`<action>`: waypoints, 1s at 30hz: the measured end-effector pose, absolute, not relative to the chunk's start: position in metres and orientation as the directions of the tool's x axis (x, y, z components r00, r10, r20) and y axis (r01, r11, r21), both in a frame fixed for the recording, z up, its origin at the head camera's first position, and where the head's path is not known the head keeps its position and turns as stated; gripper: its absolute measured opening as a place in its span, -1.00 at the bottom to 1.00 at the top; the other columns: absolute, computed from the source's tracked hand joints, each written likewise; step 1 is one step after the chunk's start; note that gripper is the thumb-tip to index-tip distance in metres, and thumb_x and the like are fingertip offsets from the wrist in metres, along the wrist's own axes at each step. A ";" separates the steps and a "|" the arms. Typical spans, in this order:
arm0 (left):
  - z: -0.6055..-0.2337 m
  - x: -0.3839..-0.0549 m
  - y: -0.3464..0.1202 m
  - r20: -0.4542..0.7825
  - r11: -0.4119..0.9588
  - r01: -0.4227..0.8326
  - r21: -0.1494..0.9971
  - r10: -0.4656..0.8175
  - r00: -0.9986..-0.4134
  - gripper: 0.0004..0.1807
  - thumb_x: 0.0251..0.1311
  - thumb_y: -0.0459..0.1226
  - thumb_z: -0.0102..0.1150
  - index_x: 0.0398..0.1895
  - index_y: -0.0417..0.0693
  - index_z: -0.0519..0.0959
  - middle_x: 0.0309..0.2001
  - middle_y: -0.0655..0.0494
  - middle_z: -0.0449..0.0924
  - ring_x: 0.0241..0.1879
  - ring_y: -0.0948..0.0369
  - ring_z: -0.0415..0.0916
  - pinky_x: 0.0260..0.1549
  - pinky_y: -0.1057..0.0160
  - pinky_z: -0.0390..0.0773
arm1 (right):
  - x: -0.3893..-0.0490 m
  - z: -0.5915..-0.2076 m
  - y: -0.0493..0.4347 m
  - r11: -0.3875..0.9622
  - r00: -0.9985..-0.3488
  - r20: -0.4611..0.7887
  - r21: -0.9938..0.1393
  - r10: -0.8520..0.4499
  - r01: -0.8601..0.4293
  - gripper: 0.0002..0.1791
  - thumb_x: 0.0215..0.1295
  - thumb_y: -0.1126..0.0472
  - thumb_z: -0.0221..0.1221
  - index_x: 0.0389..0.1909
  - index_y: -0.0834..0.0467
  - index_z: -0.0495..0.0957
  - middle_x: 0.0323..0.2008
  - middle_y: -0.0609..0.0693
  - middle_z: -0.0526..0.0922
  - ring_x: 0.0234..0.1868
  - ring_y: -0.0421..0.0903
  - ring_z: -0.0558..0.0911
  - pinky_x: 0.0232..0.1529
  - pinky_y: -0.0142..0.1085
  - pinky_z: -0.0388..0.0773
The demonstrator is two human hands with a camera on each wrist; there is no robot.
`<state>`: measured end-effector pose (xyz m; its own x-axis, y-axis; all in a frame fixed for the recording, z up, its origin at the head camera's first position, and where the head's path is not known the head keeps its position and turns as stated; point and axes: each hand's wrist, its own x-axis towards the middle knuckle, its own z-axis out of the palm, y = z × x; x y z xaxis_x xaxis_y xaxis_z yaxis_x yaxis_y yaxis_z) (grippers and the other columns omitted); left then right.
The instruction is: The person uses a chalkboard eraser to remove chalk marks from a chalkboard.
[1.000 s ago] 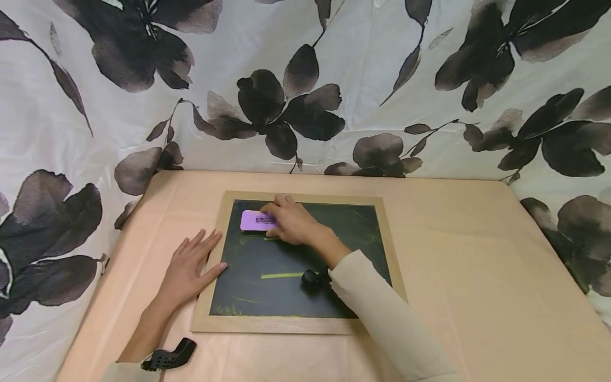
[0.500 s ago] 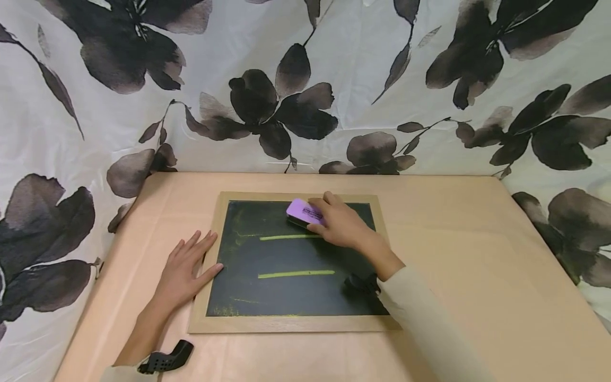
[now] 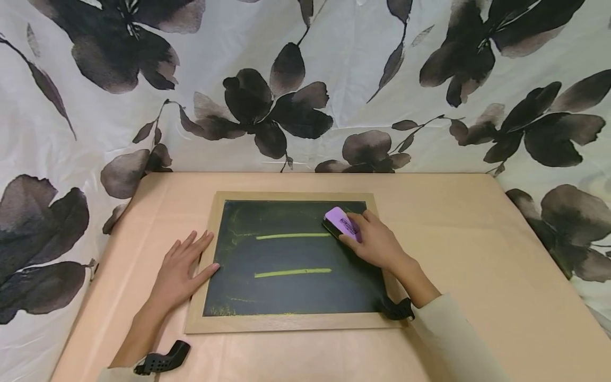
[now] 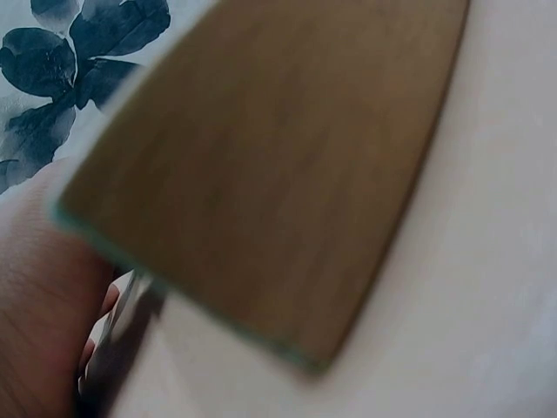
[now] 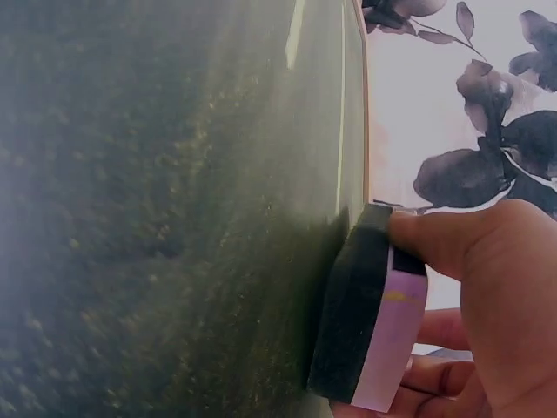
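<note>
Currently, head view: right hand [image 3: 377,241] is gripping the eraser [image 3: 340,222], thumb and fingers pinching its sides. Eraser is sitting slantwise over the upper right of the board [image 3: 286,294], purple back up, black side facing down. Yellow lines [image 3: 293,272], two of them, are running across the board; the upper one is reaching close to the eraser. Left hand [image 3: 183,268] is resting on the frame [image 3: 296,323] at its left side, fingers straight and spreading apart. Board is lying on the table [image 3: 468,254]; flowered cloth [image 3: 363,48] is rising behind.

Left wrist view: a blurred brown surface [image 4: 261,174] is filling the middle, too unclear to name. Left hand is showing only partly.

Right wrist view: thumb is pressing near the eraser's upper end, fingers curling behind. Yellow dust [image 5: 200,131] is speckling the board.
</note>
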<state>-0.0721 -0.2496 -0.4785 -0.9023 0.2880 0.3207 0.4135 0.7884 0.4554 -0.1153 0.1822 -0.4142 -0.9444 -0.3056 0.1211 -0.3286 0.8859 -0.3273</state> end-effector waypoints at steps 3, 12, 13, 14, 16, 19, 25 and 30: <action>-0.480 -0.072 -0.250 0.321 0.788 0.411 0.459 0.285 -0.903 -0.21 0.17 0.02 0.24 0.45 0.03 0.23 0.35 -0.09 0.29 0.41 -0.06 0.03 0.35 -0.14 -0.11 | -0.113 -0.416 0.180 0.886 -0.943 0.161 -0.328 -0.290 -0.329 -0.34 0.19 -0.09 0.25 0.16 0.29 0.48 -0.31 0.10 0.47 -0.46 -0.06 0.43 -0.51 -0.23 0.39; -0.480 -0.073 -0.250 0.320 0.790 0.413 0.453 0.288 -0.903 -0.21 0.17 0.03 0.24 0.45 0.03 0.23 0.35 -0.10 0.29 0.41 -0.06 0.04 0.35 -0.13 -0.10 | -0.113 -0.420 0.165 0.915 -0.926 0.238 -0.214 -0.292 -0.343 -0.34 0.13 -0.12 0.27 0.05 0.34 0.54 -0.34 0.13 0.54 -0.51 -0.06 0.47 -0.60 -0.24 0.44; -0.479 -0.074 -0.250 0.320 0.791 0.413 0.452 0.288 -0.902 -0.21 0.17 0.03 0.24 0.45 0.03 0.23 0.34 -0.10 0.30 0.41 -0.06 0.04 0.35 -0.13 -0.10 | -0.113 -0.420 0.163 0.916 -0.924 0.246 -0.208 -0.292 -0.345 -0.35 0.13 -0.12 0.27 0.03 0.35 0.54 -0.36 0.13 0.54 -0.52 -0.05 0.47 -0.61 -0.23 0.43; -0.479 -0.073 -0.250 0.320 0.792 0.412 0.451 0.287 -0.903 -0.21 0.17 0.03 0.24 0.45 0.02 0.23 0.34 -0.10 0.30 0.41 -0.06 0.04 0.35 -0.13 -0.10 | -0.113 -0.420 0.162 0.916 -0.922 0.252 -0.198 -0.295 -0.348 -0.35 0.12 -0.12 0.27 0.02 0.35 0.55 -0.37 0.12 0.53 -0.53 -0.05 0.47 -0.61 -0.23 0.43; -0.478 -0.073 -0.251 0.320 0.793 0.409 0.452 0.284 -0.904 -0.21 0.17 0.03 0.24 0.44 0.02 0.24 0.34 -0.11 0.31 0.40 -0.06 0.04 0.35 -0.12 -0.10 | -0.114 -0.419 0.158 0.917 -0.915 0.263 -0.178 -0.305 -0.357 -0.36 0.12 -0.12 0.27 -0.01 0.35 0.56 -0.40 0.13 0.52 -0.54 -0.05 0.47 -0.62 -0.21 0.44; -0.478 -0.072 -0.251 0.321 0.792 0.406 0.457 0.278 -0.905 -0.21 0.17 0.03 0.24 0.44 0.01 0.25 0.33 -0.12 0.31 0.40 -0.06 0.05 0.35 -0.12 -0.10 | -0.114 -0.418 0.151 0.915 -0.907 0.270 -0.157 -0.322 -0.372 -0.36 0.12 -0.13 0.27 -0.05 0.37 0.56 -0.42 0.14 0.52 -0.55 -0.03 0.48 -0.59 -0.18 0.47; -0.478 -0.073 -0.250 0.325 0.787 0.406 0.465 0.275 -0.905 -0.21 0.16 0.02 0.25 0.44 0.02 0.25 0.33 -0.12 0.32 0.40 -0.07 0.05 0.36 -0.11 -0.12 | -0.113 -0.414 0.133 0.916 -0.919 0.239 -0.180 -0.314 -0.360 -0.36 0.13 -0.14 0.27 -0.04 0.36 0.56 -0.37 0.16 0.55 -0.51 0.00 0.53 -0.55 -0.14 0.53; -0.477 -0.074 -0.249 0.323 0.786 0.410 0.462 0.281 -0.904 -0.21 0.16 0.02 0.25 0.43 0.02 0.25 0.33 -0.13 0.32 0.40 -0.07 0.05 0.36 -0.11 -0.12 | -0.114 -0.415 0.116 0.910 -0.917 0.231 -0.188 -0.324 -0.369 -0.42 0.15 -0.14 0.25 -0.11 0.33 0.57 -0.42 0.10 0.52 -0.53 -0.03 0.52 -0.58 -0.13 0.54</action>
